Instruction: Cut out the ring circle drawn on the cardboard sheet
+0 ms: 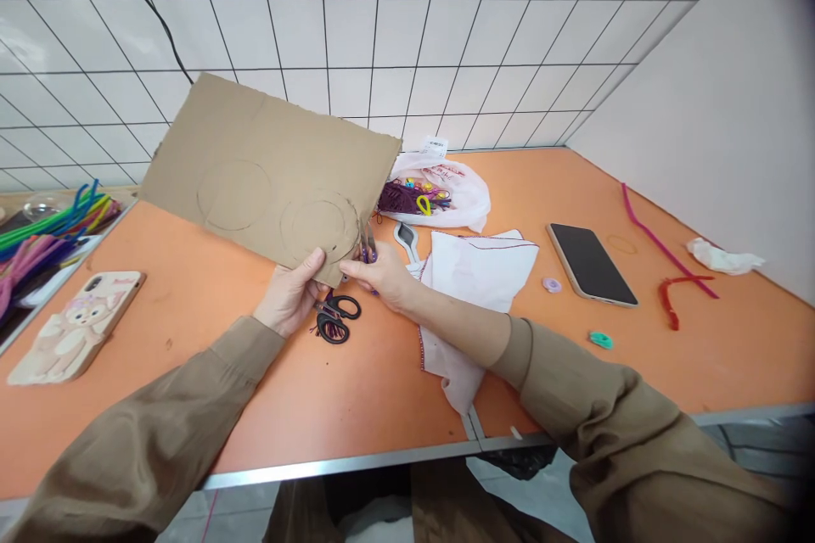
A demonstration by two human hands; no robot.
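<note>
A sheet of brown cardboard [286, 144] with circles drawn on it is held up, tilted, above the table. My left hand [293, 288] is closed on its lower edge, thumb on top near the right-hand circle. In my right hand [385, 271] is a pair of purple-handled scissors [368, 248], the fingers closed around the handles. The blades are at the cardboard's right edge, beside the drawn circle, and are partly hidden. Below the cardboard, black-handled scissors [337, 318] lie on the table. A white cloth [477, 271] with dark red stitched edging lies under my right forearm.
A white plastic bag [468, 191] with dark yarn and small colourful pieces stands at the back. Phones lie left [76, 327] and right [592, 263]. Pipe cleaners [64, 229] are piled at far left; a red one [668, 303] lies at right. The tiled wall [446, 34] bounds the back.
</note>
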